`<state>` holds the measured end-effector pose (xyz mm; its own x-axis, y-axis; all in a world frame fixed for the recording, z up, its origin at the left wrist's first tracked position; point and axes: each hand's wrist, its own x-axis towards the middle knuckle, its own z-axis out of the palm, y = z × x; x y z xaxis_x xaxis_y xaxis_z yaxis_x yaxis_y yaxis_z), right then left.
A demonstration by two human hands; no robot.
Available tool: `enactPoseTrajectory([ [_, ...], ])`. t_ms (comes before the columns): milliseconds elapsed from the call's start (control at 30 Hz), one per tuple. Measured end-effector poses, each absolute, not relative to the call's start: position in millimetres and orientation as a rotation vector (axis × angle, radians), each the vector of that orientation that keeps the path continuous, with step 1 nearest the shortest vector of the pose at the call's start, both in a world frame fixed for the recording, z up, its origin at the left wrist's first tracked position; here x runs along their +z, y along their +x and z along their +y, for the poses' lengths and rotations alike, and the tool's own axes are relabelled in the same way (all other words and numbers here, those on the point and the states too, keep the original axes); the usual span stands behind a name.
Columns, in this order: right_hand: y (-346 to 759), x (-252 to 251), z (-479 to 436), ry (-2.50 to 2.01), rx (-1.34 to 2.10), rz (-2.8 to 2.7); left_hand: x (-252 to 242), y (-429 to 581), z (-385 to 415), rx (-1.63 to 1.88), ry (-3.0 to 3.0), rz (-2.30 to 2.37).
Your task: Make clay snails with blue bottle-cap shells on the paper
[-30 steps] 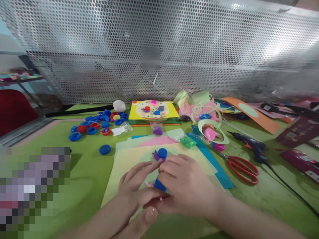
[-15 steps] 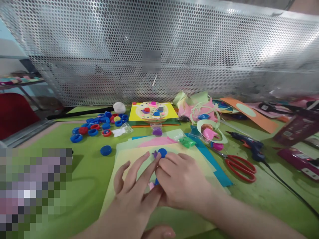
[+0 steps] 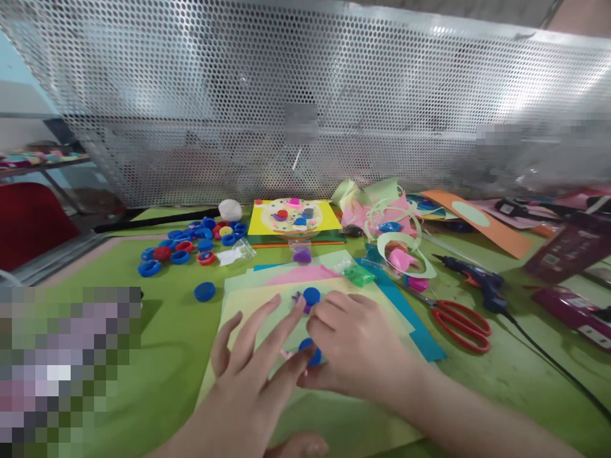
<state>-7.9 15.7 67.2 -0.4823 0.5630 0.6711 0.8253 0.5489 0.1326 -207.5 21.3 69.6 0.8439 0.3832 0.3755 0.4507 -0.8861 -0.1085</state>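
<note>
Pale yellow paper (image 3: 238, 305) lies under both hands. On it are an upper blue cap (image 3: 311, 296) with purple pieces beside it, and a lower blue cap (image 3: 310, 351) with small pink pieces at its left. My left hand (image 3: 260, 359) has its fingers spread over the paper; its index fingertip is by the upper cap and its thumb is out of contact at the bottom. My right hand (image 3: 356, 340) is curled at the right of both caps, fingers bent together; what they hold, if anything, is hidden.
Blue and red caps (image 3: 180, 257) cluster at the left. A decorated yellow card (image 3: 258, 219) stands behind the papers. Red-handled scissors (image 3: 461, 324), a glue gun (image 3: 487, 280) and its cord lie at the right. A perforated metal panel (image 3: 238, 127) closes the back.
My right hand has shifted slightly right, away from the left fingers. More of the lower blue cap and the pink pieces shows. The view has tilted slightly.
</note>
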Motion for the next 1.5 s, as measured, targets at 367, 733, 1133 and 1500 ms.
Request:
enactPoseTrajectory([
  [367,-11.1,67.1,13.6,-1.116,-0.591,-2.245,66.9,-203.2,16.4,-0.521,-2.757,-0.613],
  [733,-12.2,72.5,15.1,-1.135,-0.598,-2.291,52.2,-189.2,15.0,-0.968,-2.591,-0.727],
  [1133,-4.5,73.5,14.8,-1.155,-0.607,-2.211,62.8,-196.6,17.5,-0.927,-2.739,-0.812],
  [1500,-0.9,67.2,16.1,-1.121,-0.559,-2.267,79.1,-199.6,32.8,-1.177,-3.248,-1.122],
])
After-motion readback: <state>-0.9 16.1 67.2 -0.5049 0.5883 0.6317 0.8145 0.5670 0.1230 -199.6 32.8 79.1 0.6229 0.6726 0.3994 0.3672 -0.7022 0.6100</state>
